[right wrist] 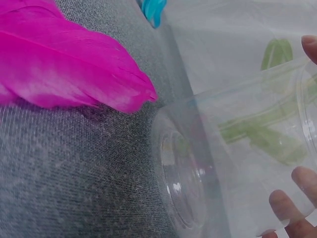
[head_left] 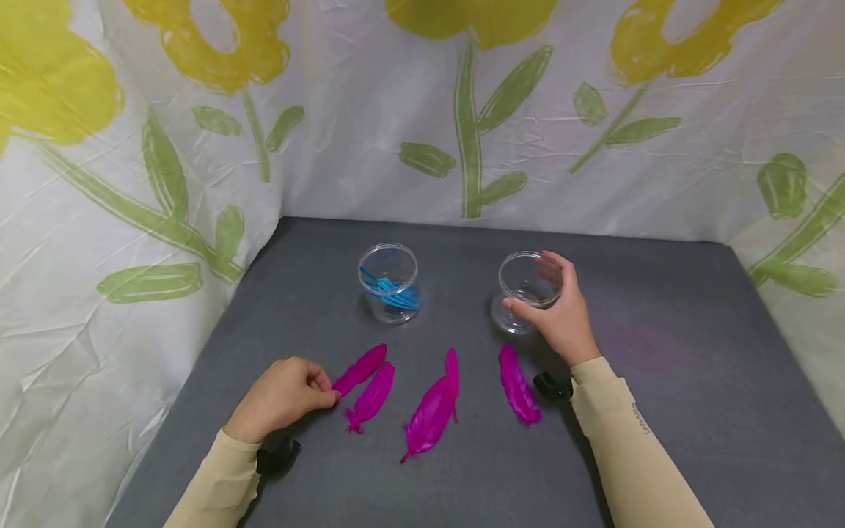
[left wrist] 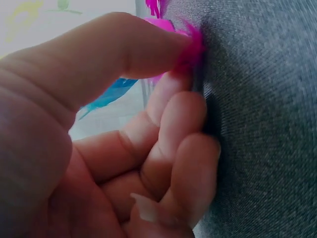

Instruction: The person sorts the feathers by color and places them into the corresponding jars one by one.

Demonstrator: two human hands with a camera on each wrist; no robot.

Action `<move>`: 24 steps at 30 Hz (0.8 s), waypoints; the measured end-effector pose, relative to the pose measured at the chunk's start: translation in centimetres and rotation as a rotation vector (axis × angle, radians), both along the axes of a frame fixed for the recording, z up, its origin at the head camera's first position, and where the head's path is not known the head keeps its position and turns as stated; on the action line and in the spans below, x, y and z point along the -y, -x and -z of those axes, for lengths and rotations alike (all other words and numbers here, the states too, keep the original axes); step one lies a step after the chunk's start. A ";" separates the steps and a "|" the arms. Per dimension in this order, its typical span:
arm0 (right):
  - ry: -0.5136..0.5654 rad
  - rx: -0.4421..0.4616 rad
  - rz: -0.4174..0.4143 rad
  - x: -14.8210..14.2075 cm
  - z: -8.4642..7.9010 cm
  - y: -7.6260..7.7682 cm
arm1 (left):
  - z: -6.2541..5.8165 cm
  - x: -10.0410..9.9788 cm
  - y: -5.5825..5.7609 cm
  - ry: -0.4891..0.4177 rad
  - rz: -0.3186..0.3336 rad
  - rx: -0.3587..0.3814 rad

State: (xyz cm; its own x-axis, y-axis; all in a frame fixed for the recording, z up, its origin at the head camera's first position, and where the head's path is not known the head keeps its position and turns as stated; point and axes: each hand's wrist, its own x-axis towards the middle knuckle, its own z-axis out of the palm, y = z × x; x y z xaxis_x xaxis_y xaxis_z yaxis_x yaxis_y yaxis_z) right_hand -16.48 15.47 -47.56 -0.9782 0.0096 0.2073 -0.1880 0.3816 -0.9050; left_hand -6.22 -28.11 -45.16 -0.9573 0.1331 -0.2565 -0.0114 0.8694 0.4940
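a: on a grey cloth table, a person's left hand pinches the tip of the leftmost magenta feather between thumb and forefinger, the other fingers curled under against the cloth.

b: and the right hand?

a: its fingers wrap round an empty clear cup that stands upright, well apart from the pinched feather. a second clear cup to its left holds blue feathers.

b: three more magenta feathers lie in a row between the hands. what would a clean lift take?

a: by my reading, a light pinch low on the quill, raised slowly so the feather just beside it is not dragged along. the right hand should keep the cup steady and its mouth unobstructed.

b: the risk?

a: likely a feather fluttering loose, or the light cup tipping.
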 end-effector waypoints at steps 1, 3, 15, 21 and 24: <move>-0.001 0.001 0.000 0.0 0.0 0.0 | 0.0 0.0 0.0 -0.005 0.003 -0.001; -0.002 0.002 -0.002 0.0 0.0 0.0 | -0.1 -0.1 0.0 -0.016 0.003 0.001; 0.027 0.026 -0.009 0.6 -2.4 -1.3 | -0.8 -1.5 1.1 -0.013 0.028 -0.113; 0.010 0.038 -0.009 1.1 -3.6 -1.8 | -2.2 -3.4 2.2 -0.009 0.091 -0.282; 0.014 0.038 -0.013 1.0 -3.6 -1.8 | -3.1 -4.6 3.0 -0.002 0.120 -0.341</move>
